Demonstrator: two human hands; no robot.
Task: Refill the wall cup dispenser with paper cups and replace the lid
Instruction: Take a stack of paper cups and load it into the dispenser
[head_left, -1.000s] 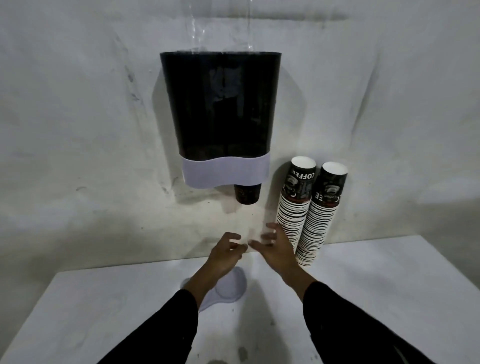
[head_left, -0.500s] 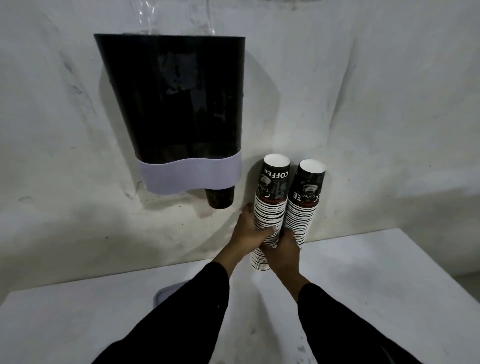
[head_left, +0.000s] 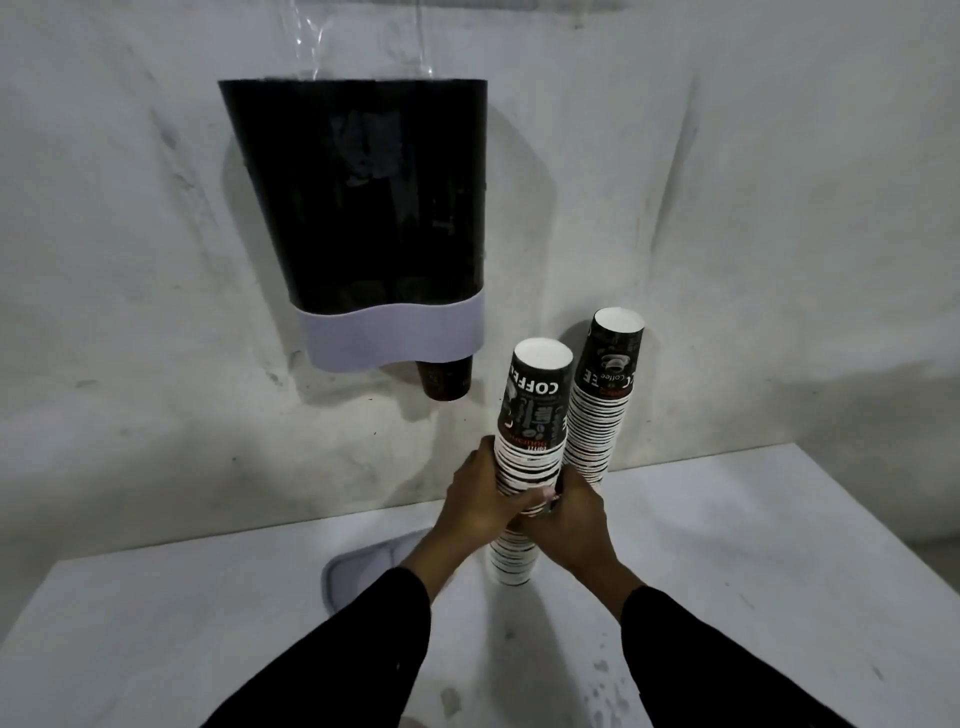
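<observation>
Gripping one tall stack of nested black-and-white paper coffee cups (head_left: 530, 457) with both hands.
Left hand (head_left: 480, 512) and right hand (head_left: 571, 525) fingers wrap it, beside a second stack (head_left: 600, 410), below the black wall dispenser (head_left: 363, 208).

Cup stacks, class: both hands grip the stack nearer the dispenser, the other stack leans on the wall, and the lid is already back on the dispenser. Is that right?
Not quite. The lid is not on the dispenser; it lies on the table, as the head view shows. The rest holds: the left hand and right hand grip the nearer stack, and the other stack leans on the wall.
</observation>
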